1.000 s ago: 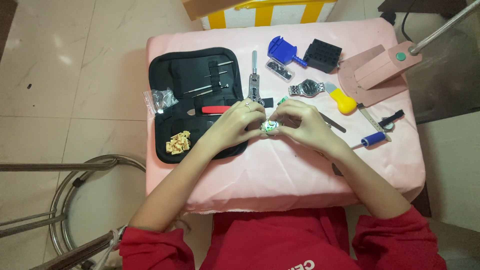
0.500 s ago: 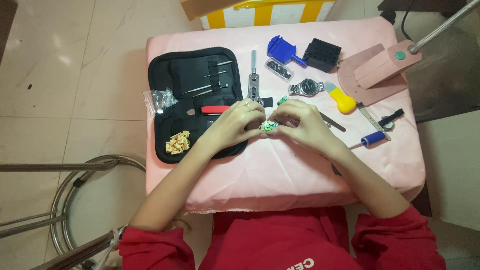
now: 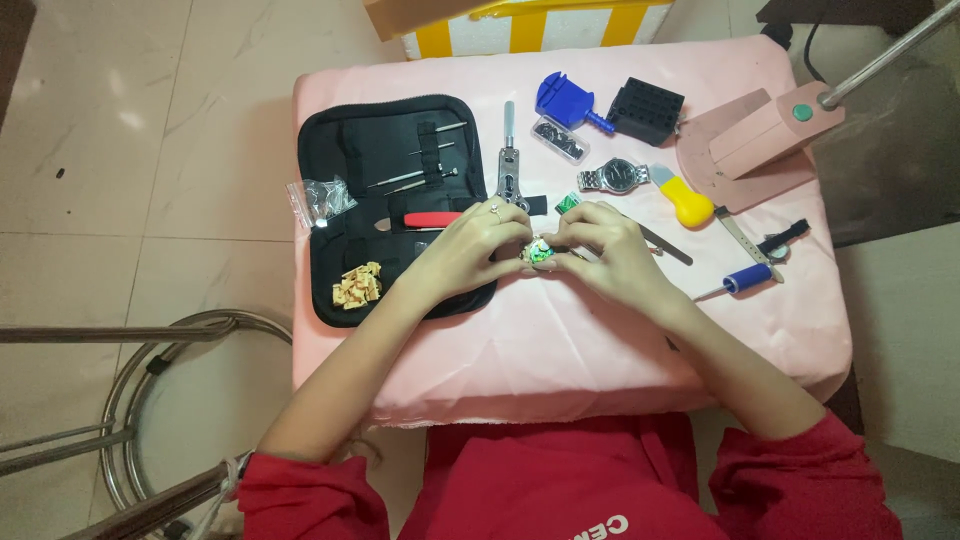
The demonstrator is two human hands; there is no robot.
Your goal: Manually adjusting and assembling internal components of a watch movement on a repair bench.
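Both hands meet at the middle of a small table under a pink cloth (image 3: pixel 560 340). My left hand (image 3: pixel 470 250) and my right hand (image 3: pixel 605 255) pinch a small round watch (image 3: pixel 540 252) with a green face between their fingertips, just above the cloth. A ring sits on a left finger. Fingers cover most of the watch. To the left an open black tool case (image 3: pixel 385 160) lies flat, holding thin tools and a red-handled tool (image 3: pixel 432 218).
Beyond the hands lie a metal case wrench (image 3: pixel 510 165), a blue tool (image 3: pixel 563 100), a black block (image 3: pixel 645 110), a steel wristwatch (image 3: pixel 622 176), a yellow-handled knife (image 3: pixel 685 203), a blue-handled screwdriver (image 3: pixel 745 280) and a pink lamp base (image 3: pixel 760 140). A metal stool (image 3: pixel 150 400) stands at lower left.
Both hands stay together on the small watch; the fingers shift only slightly around it.
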